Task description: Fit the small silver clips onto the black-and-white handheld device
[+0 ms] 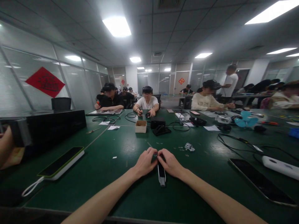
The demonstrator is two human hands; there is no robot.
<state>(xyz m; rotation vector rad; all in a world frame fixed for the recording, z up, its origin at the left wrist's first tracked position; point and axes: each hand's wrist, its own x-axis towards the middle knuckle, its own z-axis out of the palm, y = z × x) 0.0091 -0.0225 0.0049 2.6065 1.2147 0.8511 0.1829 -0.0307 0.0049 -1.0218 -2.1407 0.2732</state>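
Note:
A narrow black object with pale edges and a grey near end (pixel 161 176) lies lengthwise on the green table (pixel 130 193), just in front of me. My right hand (pixel 171 163) is closed at its far end, with fingertips pinched on it. Right beside it, my left hand (pixel 146 162) is closed too. Its fingertips meet those of the right hand, around a small part I cannot make out. Beyond the right hand sit a silver metal bracket (pixel 189 147) and several small rings (pixel 182 150).
To the left lies a phone or power bank with a green rim (pixel 61 162); a dark phone (pixel 261 180) and a white device (pixel 280 168) are at right. Ahead stand a small open box (pixel 140 127) and a black stand (pixel 161 130). Several people sit across the table.

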